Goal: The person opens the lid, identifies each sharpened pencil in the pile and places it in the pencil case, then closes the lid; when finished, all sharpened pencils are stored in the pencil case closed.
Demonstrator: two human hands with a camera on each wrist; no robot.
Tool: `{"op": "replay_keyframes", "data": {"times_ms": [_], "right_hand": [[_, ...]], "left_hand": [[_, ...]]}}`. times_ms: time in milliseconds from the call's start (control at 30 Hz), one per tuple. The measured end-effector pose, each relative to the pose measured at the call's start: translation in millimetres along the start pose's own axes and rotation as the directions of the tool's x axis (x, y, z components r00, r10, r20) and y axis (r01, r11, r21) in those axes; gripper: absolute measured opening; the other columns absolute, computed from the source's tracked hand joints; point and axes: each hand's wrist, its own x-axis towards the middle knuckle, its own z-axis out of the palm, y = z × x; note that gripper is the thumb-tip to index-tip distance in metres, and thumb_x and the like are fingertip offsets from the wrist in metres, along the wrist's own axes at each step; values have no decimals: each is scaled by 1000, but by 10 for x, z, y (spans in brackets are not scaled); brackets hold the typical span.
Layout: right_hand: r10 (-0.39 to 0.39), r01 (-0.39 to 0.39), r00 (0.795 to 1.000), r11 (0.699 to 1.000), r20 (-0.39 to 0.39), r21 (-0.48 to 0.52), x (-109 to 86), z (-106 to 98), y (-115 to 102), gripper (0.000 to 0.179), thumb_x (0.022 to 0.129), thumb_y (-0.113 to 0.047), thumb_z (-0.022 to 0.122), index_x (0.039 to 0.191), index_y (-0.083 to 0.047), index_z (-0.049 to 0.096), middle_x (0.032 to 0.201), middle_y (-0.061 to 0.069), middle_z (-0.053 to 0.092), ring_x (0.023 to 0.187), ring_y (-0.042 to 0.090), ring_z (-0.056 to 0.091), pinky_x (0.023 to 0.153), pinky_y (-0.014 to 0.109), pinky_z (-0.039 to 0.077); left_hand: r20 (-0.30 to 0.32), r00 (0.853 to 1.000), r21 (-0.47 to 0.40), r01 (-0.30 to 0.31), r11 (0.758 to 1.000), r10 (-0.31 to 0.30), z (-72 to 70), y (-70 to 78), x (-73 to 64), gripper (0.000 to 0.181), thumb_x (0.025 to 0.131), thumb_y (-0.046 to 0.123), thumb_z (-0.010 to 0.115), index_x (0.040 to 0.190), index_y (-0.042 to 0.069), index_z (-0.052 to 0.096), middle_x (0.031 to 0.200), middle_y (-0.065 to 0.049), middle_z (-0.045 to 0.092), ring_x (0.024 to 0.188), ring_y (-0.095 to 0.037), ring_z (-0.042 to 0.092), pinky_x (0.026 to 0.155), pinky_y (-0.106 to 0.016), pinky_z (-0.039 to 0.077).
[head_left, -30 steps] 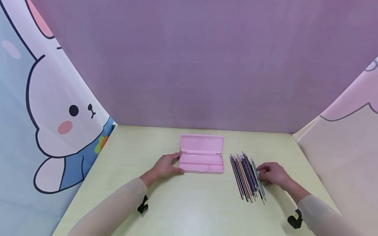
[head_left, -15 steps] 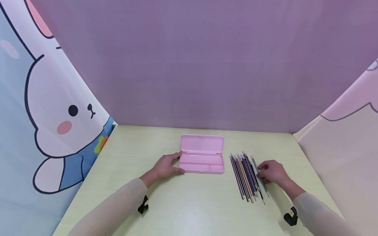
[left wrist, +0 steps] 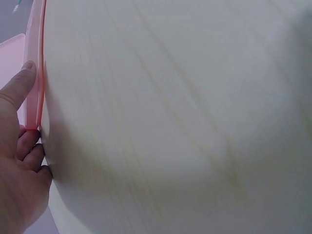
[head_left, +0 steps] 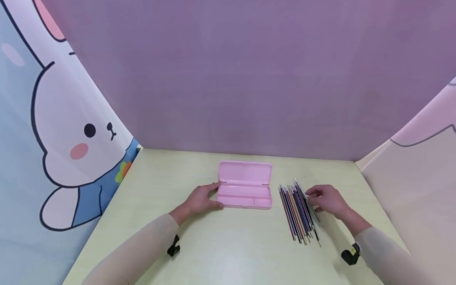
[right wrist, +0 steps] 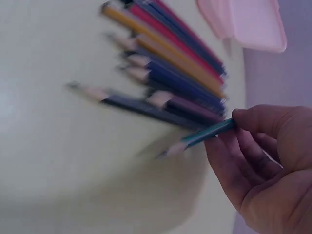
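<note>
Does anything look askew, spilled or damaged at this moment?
Nothing looks spilled or damaged. The green pencil slants across the line of the other pencils, but the right hand pinches it, which likely explains the angle. The left hand holds the open pink case.

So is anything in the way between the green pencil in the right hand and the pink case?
Yes: the other pencils lie on the table between the green pencil, held in the right hand, and the pink case. It could probably pass over them. The case's lid is open, so it isn't blocking.
</note>
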Motion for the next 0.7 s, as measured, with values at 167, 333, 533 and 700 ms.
{"op": "replay_keyframes", "data": {"times_ms": [167,333,533,700], "right_hand": [[-71,72,996,997,50,-12,184,12,-308,30,96,-8,69,123,6,68,102,15,71,91,31,72,70,41,65],[-127,129,987,991,97,-18,441,98,-608,25,95,-8,70,117,3,71,98,14,72,86,35,70,70,44,64],[-196,201,971,979,134,-22,728,285,-928,19,96,-8,69,113,-2,75,98,12,73,82,28,68,73,46,62],[-252,256,950,967,185,-1,903,489,-1105,20,96,-9,70,115,-3,76,104,13,75,87,21,69,75,37,62]], "left_hand": [[2,1000,0,7,1000,-7,-13,35,17,95,79,44,88,158,16,42,157,-8,48,147,-31,43,119,-49,39],[3,1000,2,9,1000,-9,-27,52,36,95,79,43,88,157,16,42,157,-8,49,147,-31,43,119,-49,40],[4,1000,-6,26,1000,-26,-16,53,61,96,79,44,88,158,17,41,158,-7,48,149,-29,41,120,-48,39],[-3,999,-12,34,999,-34,8,55,66,95,79,44,88,158,17,42,158,-7,48,148,-29,42,119,-48,40]]}}
